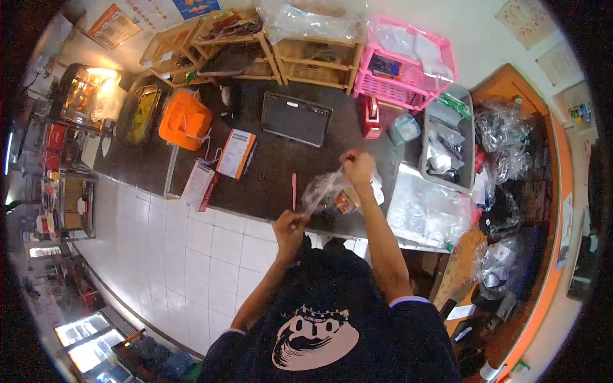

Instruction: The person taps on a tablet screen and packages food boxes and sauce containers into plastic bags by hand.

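A clear plastic bag (321, 189) is stretched at a slant between my two hands, above the front edge of the dark table. My left hand (290, 233) pinches its lower left end, close to my body. Higher up and to the right, my right hand (359, 167) is closed on the other end. An orange-brown packet (345, 202) lies behind or under the bag, below my right hand; I cannot tell whether it is inside. A white item (377, 191) shows partly beside my right wrist. The pink pen-like stick (294, 189) lies left of the bag.
On the dark table (268, 172) stand a black tray (296, 119), a red tape dispenser (372, 117), an orange basket (185, 120) and a grey bin (447, 142). Clear plastic sheets (426, 207) lie to the right. Pink racks (403, 64) stand behind.
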Available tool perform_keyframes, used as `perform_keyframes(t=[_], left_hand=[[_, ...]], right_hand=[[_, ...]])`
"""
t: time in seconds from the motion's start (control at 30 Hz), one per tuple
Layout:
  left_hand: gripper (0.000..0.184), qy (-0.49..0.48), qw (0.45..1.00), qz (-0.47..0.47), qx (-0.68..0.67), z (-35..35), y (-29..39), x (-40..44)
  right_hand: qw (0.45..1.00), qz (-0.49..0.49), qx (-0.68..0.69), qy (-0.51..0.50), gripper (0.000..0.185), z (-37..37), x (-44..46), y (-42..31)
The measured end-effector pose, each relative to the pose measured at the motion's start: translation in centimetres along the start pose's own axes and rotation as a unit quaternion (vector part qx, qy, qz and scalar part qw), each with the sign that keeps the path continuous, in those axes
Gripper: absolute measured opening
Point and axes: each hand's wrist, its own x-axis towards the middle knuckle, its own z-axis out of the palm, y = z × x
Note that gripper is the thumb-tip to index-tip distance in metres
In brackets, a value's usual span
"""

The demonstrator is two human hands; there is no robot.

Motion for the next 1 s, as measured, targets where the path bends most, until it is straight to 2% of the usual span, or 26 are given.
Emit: perform_keyframes(t=[0.03,0.07,0.13,0.17,0.2,0.23,0.27,0.3,0.33,0.37,0.4,0.43,0.5,0.53,0.6,0.63,0.7,0.73,0.8,0.83,0.9,0.93,0.97,1.0], left_hand=[[0.008,-0.025,0.998,-0.036,-0.039,-0.1,-0.1,0.3],[0.008,-0.023,0.998,-0.035,-0.039,0.0,-0.6,0.8],[0.016,0.013,0.986,0.048,-0.157,0.5,0.7,3.8],[0.027,-0.015,0.978,0.096,-0.182,0.7,1.2,5.6],[0.027,-0.008,0.978,0.098,-0.183,1.0,2.2,6.9],[0.025,-0.055,0.974,0.069,-0.208,1.3,3.5,8.0],[0.024,-0.104,0.966,0.039,-0.233,1.9,4.3,8.8],[0.024,-0.1,0.966,0.041,-0.233,2.6,4.5,9.2],[0.022,-0.127,0.981,0.06,-0.136,3.4,4.6,9.5],[0.021,-0.141,0.984,0.069,-0.087,3.7,4.1,9.9],[0.02,-0.154,0.984,0.079,-0.038,4.0,3.6,10.3],[0.02,-0.22,0.974,0.055,-0.001,4.2,2.2,10.9],[0.016,-0.189,0.976,0.109,-0.008,5.3,0.8,11.2],[0.016,-0.19,0.975,0.112,-0.008,5.4,0.3,11.4],[0.013,-0.162,0.974,0.157,0.005,5.3,0.2,11.6],[0.013,-0.161,0.974,0.156,0.005,5.2,0.5,11.9],[0.012,-0.144,0.986,-0.021,-0.082,4.5,1.0,12.4],[0.012,-0.133,0.988,-0.021,-0.076,4.6,0.2,12.4],[0.01,-0.065,0.988,0.064,-0.121,4.8,-1.7,12.6],[0.01,-0.061,0.991,0.06,-0.105,4.3,-1.2,12.7],[0.012,-0.065,0.993,0.027,-0.094,3.9,0.2,12.0],[0.014,-0.085,0.992,0.018,-0.087,3.4,1.8,11.6],[0.016,-0.099,0.988,0.079,-0.085,3.4,1.1,11.6],[0.018,-0.107,0.989,0.075,-0.066,3.2,1.3,11.4]], right_hand=[[0.997,0.014,-0.045,-0.063,0.014,-0.2,0.5,-0.2],[0.997,0.012,-0.045,-0.064,0.014,-0.4,0.5,-0.3],[0.988,-0.073,0.128,-0.043,0.014,-1.5,0.7,-1.4],[0.988,-0.079,0.128,-0.046,0.014,-2.1,0.5,-2.2],[0.982,-0.053,0.165,-0.07,0.014,-3.2,0.0,-3.5],[0.975,-0.028,0.201,-0.095,0.015,-4.3,-0.4,-4.8],[0.974,-0.034,0.201,-0.099,0.015,-5.1,-0.8,-6.1],[0.971,-0.092,0.17,-0.14,0.015,-5.7,-1.4,-7.4],[0.963,-0.149,0.139,-0.177,0.016,-6.1,-1.6,-8.7],[0.95,-0.156,0.149,-0.227,0.018,-6.3,-1.5,-9.7],[0.95,-0.157,0.149,-0.225,0.018,-5.9,-1.3,-9.6],[0.951,-0.171,0.183,-0.181,0.019,-5.4,-1.0,-9.5],[0.961,-0.167,0.207,-0.074,0.024,-5.6,-0.8,-10.3],[0.961,-0.168,0.208,-0.071,0.024,-5.4,-0.8,-9.2],[0.962,-0.11,0.161,-0.191,0.025,-4.9,-1.1,-7.1],[0.962,-0.11,0.161,-0.192,0.025,-5.0,-1.3,-6.9],[0.989,-0.054,0.081,-0.109,0.022,-5.2,-2.0,-7.1],[0.987,-0.062,0.088,-0.115,0.022,-4.6,-2.6,-6.4],[0.966,0.045,0.205,-0.151,0.016,-2.4,-4.3,-4.9],[0.944,0.083,0.268,-0.176,0.014,-2.4,-5.0,-5.9],[0.92,0.06,0.334,-0.197,0.013,-1.1,-5.8,-3.3],[0.92,-0.002,0.344,-0.186,0.014,1.0,-5.4,-0.5],[0.934,-0.033,0.314,-0.165,0.017,1.0,-5.1,-1.3],[0.948,-0.059,0.282,-0.137,0.02,0.3,-4.6,-2.8]])
